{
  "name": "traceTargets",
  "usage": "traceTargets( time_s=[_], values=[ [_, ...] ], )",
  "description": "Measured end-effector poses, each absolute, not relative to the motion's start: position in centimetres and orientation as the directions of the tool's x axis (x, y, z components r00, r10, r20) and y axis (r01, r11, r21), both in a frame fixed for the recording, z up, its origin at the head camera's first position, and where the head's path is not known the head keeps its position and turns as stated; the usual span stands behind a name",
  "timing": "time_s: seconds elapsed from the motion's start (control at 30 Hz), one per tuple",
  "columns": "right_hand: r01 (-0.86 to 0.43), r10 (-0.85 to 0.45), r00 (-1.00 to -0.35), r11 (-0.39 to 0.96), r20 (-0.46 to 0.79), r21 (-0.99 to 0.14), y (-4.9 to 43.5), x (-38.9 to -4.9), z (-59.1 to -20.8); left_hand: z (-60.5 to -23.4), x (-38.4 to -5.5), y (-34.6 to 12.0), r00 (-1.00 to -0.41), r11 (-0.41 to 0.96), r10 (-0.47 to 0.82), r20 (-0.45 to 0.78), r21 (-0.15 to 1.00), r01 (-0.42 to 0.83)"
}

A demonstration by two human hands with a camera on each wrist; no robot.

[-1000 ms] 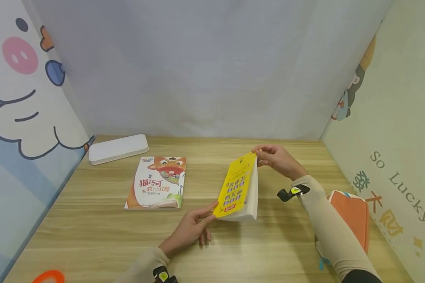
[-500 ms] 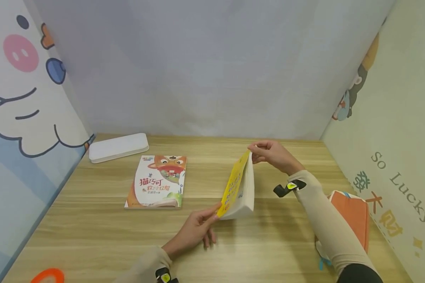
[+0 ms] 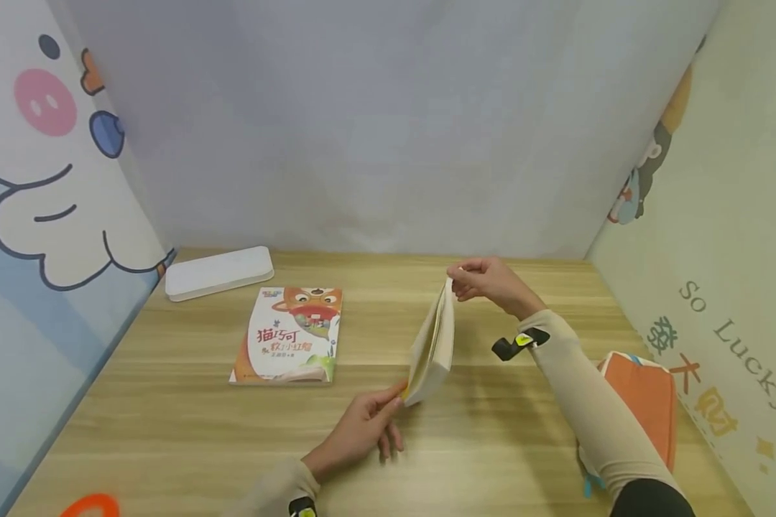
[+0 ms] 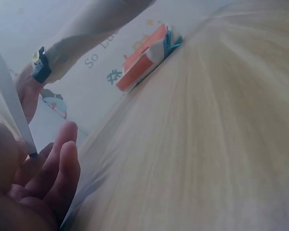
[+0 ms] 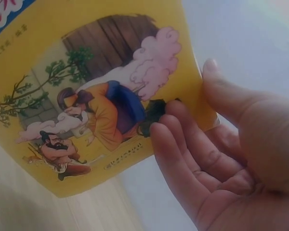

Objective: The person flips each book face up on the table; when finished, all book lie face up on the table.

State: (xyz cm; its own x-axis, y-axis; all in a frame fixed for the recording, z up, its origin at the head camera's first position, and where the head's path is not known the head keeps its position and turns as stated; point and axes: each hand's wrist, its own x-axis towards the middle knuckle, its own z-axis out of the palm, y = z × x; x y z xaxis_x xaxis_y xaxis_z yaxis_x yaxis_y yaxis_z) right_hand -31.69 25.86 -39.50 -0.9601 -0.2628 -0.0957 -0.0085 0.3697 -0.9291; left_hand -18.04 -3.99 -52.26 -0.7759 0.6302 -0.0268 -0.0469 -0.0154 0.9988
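A thick book with a yellow cover is held tilted above the table, its page edges facing the head camera. My right hand pinches its upper far corner between thumb and fingers. At the lower near corner my left hand grips the book, the other fingers hanging below. The right wrist view shows the illustrated yellow cover with the right hand's fingers on it. In the left wrist view the book's white pages stand between thumb and fingers.
Left of the hands a picture book lies flat on the table. A white case sits at the back left. An orange pouch is at the right, partly behind the right forearm. Something orange shows at the front left edge.
The book has been turned so that its yellow face has swung out of the head view and the pages now show. Both hands have shifted slightly, the right one to the left.
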Motion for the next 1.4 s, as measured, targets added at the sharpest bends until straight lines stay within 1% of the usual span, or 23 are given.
traceTargets(
  time_s=[0.33,0.6,0.8,0.9,1.13,1.4],
  values=[
    [0.001,-0.255,-0.961,0.384,-0.107,-0.924,25.5,-32.4,-39.7,-52.3,-18.0,-3.9,-0.761,-0.061,0.649,-0.001,0.997,-0.054],
    [0.018,-0.242,-0.961,0.423,-0.132,-0.906,25.3,-32.2,-39.3,-52.5,-17.9,-3.8,-0.740,-0.091,0.672,0.012,0.994,-0.067],
    [0.041,-0.222,-0.964,0.424,-0.148,-0.905,25.2,-32.5,-39.6,-52.6,-17.7,-3.8,-0.737,-0.093,0.676,0.027,0.994,-0.049],
    [0.040,-0.219,-0.964,0.434,-0.148,-0.900,25.1,-32.7,-39.9,-52.6,-17.7,-3.7,-0.742,-0.096,0.670,0.029,0.994,-0.047],
    [0.024,-0.229,-0.962,0.466,-0.147,-0.885,25.1,-33.2,-40.2,-52.4,-17.5,-3.5,-0.766,-0.061,0.642,-0.020,0.995,-0.077],
    [0.050,-0.214,-0.960,0.500,-0.179,-0.864,24.3,-33.5,-39.9,-52.3,-17.3,-3.4,-0.781,-0.043,0.624,-0.036,0.996,-0.080]
  ],
)
